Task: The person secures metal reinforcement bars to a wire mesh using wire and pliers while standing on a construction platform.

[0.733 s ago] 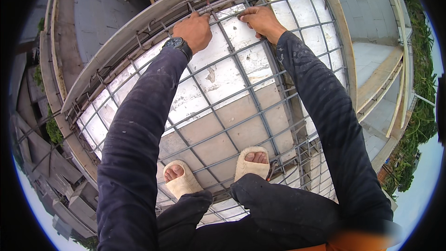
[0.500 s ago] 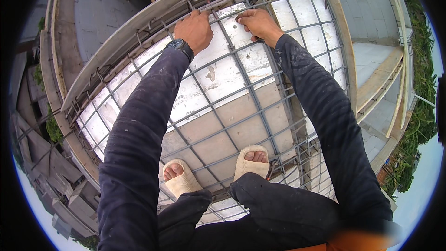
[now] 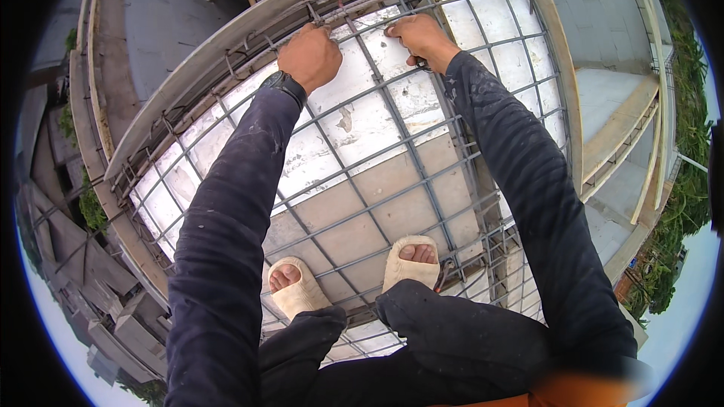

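A grid of grey steel rebar (image 3: 411, 152) lies over white and tan panels. At its far edge, my left hand (image 3: 309, 59) is closed, knuckles up, against the bars; whatever its fingertips grip is hidden. To the right, my right hand (image 3: 424, 36) is closed in a pinch just above a bar, thumb and forefinger pointing left. A small dark object (image 3: 420, 62) shows under its curled fingers, too little visible to name. A dark wristwatch (image 3: 283, 84) sits on my left wrist.
A curved formwork board (image 3: 170, 102) rims the far side, with bent bar ends (image 3: 235, 56) inside it. My feet, in cream sandals (image 3: 296, 294), stand on the grid. Lower concrete levels (image 3: 615, 105) and greenery (image 3: 682, 203) lie beyond the right edge board (image 3: 566, 83).
My left hand has shifted slightly left and nearer, its fingers curling in more. My right hand stays at nearly the same spot, and the dark object beneath it shows more.
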`<state>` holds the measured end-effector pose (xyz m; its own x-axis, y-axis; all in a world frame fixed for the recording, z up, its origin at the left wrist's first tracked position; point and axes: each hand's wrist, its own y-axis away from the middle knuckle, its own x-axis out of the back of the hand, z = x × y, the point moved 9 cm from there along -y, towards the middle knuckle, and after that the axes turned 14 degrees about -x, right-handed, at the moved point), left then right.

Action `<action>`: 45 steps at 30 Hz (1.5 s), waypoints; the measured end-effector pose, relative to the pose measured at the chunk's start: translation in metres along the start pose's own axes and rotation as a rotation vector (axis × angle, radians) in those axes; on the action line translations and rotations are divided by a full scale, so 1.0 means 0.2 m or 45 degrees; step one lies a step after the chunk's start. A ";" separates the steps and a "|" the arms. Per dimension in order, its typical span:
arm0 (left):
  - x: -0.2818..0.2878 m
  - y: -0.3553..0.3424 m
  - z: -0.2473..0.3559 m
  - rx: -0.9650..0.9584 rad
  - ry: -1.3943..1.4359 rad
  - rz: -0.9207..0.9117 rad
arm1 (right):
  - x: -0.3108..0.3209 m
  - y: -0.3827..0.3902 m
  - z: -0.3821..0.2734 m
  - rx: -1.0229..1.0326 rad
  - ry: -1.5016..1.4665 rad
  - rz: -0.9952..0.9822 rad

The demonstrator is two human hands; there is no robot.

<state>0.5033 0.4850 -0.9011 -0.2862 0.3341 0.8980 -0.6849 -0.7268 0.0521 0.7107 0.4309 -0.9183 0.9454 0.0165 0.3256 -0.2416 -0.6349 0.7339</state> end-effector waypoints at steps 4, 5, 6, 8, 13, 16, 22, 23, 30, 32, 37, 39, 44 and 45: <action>-0.02 -0.03 -0.02 0.065 0.035 -0.018 | -0.02 -0.06 -0.01 0.300 0.298 0.015; -0.03 0.02 -0.08 0.136 0.037 -0.040 | -0.11 0.02 -0.07 0.160 0.308 -0.031; -0.03 0.02 -0.09 0.156 0.045 -0.043 | -0.13 0.08 -0.07 0.009 0.321 -0.043; -0.03 -0.01 -0.07 0.172 0.066 -0.055 | -0.06 0.08 -0.04 0.023 0.240 0.056; -0.04 0.01 -0.10 0.398 0.334 0.008 | -0.07 0.06 0.01 -0.009 0.220 0.052; -0.05 0.02 -0.12 0.461 0.399 0.110 | -0.05 0.08 -0.02 0.057 0.201 0.143; -0.04 0.05 -0.10 0.394 0.298 0.268 | -0.10 0.10 -0.03 0.280 0.262 0.213; -0.05 0.05 -0.11 0.386 0.317 0.257 | -0.10 0.09 -0.01 0.232 0.224 0.219; -0.05 0.08 -0.13 0.470 0.398 0.441 | -0.12 0.01 -0.01 0.356 0.218 0.373; -0.05 0.07 -0.18 0.489 0.500 0.464 | -0.13 0.02 -0.03 0.329 0.256 0.346; -0.02 0.06 -0.09 0.537 0.600 0.241 | -0.07 0.03 -0.03 0.252 0.301 0.323; -0.01 0.06 -0.09 0.522 0.547 0.175 | -0.08 0.03 -0.03 0.236 0.306 0.308; 0.03 0.01 -0.06 0.389 0.327 0.218 | -0.12 0.03 0.00 0.216 0.316 0.251; 0.04 0.00 -0.03 0.323 0.285 0.187 | -0.12 0.02 0.01 0.223 0.318 0.237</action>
<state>0.4963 0.4915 -0.8963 -0.5279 0.3181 0.7875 -0.4456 -0.8931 0.0621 0.6876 0.4266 -0.9237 0.8008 0.0627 0.5956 -0.3432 -0.7670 0.5421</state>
